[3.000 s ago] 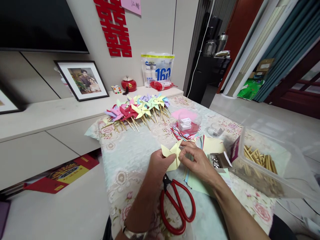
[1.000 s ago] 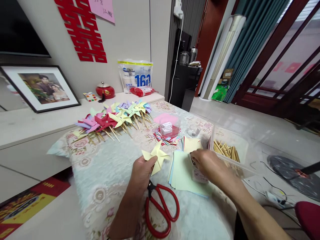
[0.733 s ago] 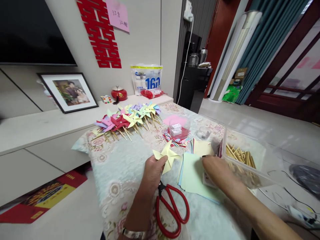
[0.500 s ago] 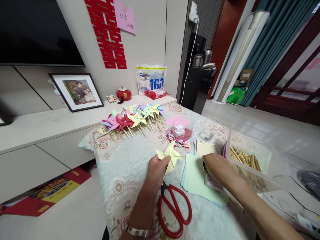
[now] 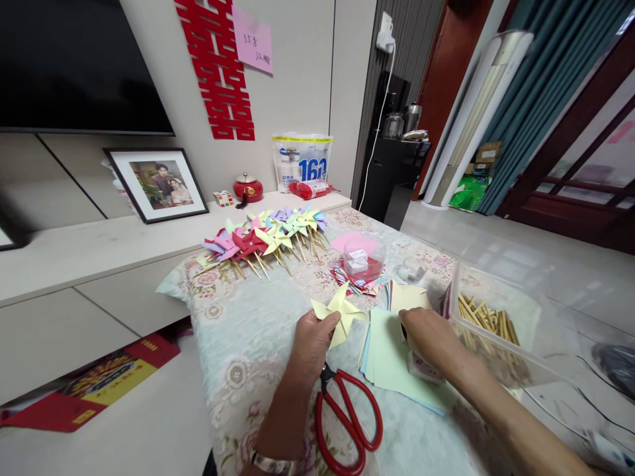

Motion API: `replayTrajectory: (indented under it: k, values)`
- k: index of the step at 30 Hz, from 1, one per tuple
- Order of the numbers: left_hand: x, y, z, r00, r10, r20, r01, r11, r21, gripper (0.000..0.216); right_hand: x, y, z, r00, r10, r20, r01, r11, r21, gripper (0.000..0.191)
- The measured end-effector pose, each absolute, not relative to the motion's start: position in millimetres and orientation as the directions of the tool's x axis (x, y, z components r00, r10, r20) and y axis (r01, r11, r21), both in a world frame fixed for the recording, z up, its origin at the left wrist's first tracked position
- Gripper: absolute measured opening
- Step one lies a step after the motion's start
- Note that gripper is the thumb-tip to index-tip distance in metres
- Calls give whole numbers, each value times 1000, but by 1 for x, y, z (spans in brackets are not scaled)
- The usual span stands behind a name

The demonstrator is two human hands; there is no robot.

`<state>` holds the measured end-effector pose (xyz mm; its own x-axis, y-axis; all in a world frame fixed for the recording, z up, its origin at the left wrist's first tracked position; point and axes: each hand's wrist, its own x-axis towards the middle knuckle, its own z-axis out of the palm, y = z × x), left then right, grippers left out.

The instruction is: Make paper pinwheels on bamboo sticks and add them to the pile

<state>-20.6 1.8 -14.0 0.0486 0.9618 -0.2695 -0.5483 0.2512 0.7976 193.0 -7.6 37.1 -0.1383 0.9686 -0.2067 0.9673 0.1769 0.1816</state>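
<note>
My left hand (image 5: 311, 342) pinches a folded pale yellow paper pinwheel (image 5: 340, 313) above the floral tablecloth (image 5: 248, 337). My right hand (image 5: 427, 334) lies curled over a small box (image 5: 423, 365) on a stack of pastel paper sheets (image 5: 389, 357), beside a clear plastic tub (image 5: 501, 330) holding wooden sticks (image 5: 489, 320). What its fingers hold is hidden. Red-handled scissors (image 5: 347, 420) lie just below my left hand.
A row of finished colourful pinwheels (image 5: 268, 238) lies at the table's far side. A clear round container (image 5: 363, 256) and a small glass dish (image 5: 411, 270) stand behind the paper. A framed photo (image 5: 156, 182) leans on the long cabinet at left.
My right hand left the pinwheel and moved right to the small box by the tub. My left hand kept hold of the pinwheel. The view swung about.
</note>
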Motion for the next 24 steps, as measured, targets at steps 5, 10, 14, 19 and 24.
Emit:
replayTrajectory:
  k: [5,10,14,19,24]
  values:
    - [-19,0,-7,26,956,-291,-545,258,798,15,198,-6,32,-142,971,-190,971,174,164,23]
    - [-18,-1,-3,27,954,-299,-536,266,801,15,201,-4,32,-140,971,-193,975,169,144,26]
    - [-18,-1,-4,27,954,-299,-544,265,796,16,200,-4,41,-134,967,-219,977,167,136,25]
    - [-17,-1,-3,33,953,-300,-540,269,797,19,196,-4,47,-120,969,-214,976,155,152,23]
    - [-17,-1,-2,26,951,-309,-523,277,806,18,196,-2,41,-121,973,-197,971,157,178,27]
